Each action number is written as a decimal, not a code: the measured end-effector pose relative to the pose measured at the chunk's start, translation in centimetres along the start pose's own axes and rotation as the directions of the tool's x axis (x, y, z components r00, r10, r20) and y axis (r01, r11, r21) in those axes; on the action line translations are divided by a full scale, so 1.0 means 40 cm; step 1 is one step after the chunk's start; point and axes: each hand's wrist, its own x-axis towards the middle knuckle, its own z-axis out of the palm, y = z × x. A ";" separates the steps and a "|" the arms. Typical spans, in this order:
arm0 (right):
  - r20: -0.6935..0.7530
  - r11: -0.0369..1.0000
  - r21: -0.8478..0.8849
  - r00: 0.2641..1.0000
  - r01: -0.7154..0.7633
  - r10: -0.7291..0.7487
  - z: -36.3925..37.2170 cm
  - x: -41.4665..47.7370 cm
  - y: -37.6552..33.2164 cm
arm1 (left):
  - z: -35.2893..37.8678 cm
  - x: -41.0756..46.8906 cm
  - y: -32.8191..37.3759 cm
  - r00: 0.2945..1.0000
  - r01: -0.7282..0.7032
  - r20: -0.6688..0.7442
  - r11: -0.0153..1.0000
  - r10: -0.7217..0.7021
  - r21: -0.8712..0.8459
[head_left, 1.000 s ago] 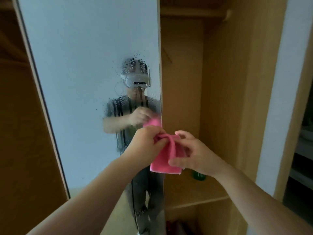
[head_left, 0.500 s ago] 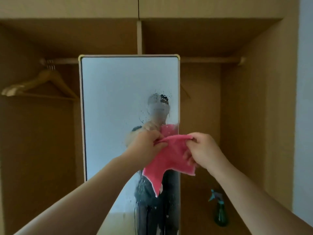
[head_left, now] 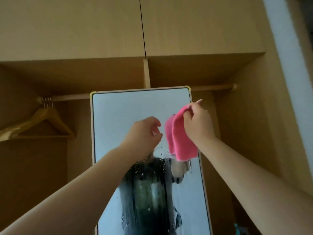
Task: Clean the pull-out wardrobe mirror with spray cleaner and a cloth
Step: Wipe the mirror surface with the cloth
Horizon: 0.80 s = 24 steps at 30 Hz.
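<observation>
With right hand (head_left: pixel 197 123), pinches folded pink cloth (head_left: pixel 177 138) by its top edge, hanging before upper right corner of mirror (head_left: pixel 127 112). Holds left hand (head_left: pixel 144 133) loosely curled and empty just beside cloth. Leaves spray droplets (head_left: pixel 159 150) beaded lower on glass. Risks streaks by wiping late with a bunched fold; may drop cloth from so slight a pinch.
</observation>
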 end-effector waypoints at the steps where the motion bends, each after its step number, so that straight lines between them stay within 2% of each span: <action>1: -0.025 0.999 -0.025 0.999 0.028 -0.029 0.010 0.014 -0.007 | -0.020 0.008 -0.009 1.000 -0.012 -0.020 1.000 0.013 0.016; 4: -0.063 0.994 -0.076 0.995 0.074 -0.079 0.049 0.051 -0.016 | -0.073 0.036 -0.048 0.996 -0.056 -0.067 0.990 0.065 0.130; 7: -0.041 0.983 -0.124 0.989 0.136 -0.142 0.072 0.082 -0.011 | -0.119 0.062 -0.087 0.986 -0.074 -0.128 0.967 0.107 0.242; 12: 0.000 0.933 -0.192 0.951 0.303 -0.309 0.104 0.108 0.018 | -0.179 0.086 -0.168 0.961 -0.038 -0.237 0.916 0.143 0.398; 18: 0.093 0.866 -0.300 0.916 0.399 -0.390 0.139 0.116 0.080 | -0.197 0.077 -0.254 0.898 0.122 -0.434 0.905 0.075 0.408; 21: 0.147 0.788 -0.462 0.911 0.407 -0.385 0.151 0.112 0.094 | -0.195 0.065 -0.283 0.892 0.159 -0.451 0.913 0.029 0.375; 24: 0.132 0.739 -0.548 0.912 0.393 -0.388 0.158 0.129 0.083 | -0.193 0.057 -0.306 0.890 0.175 -0.455 0.917 0.008 0.358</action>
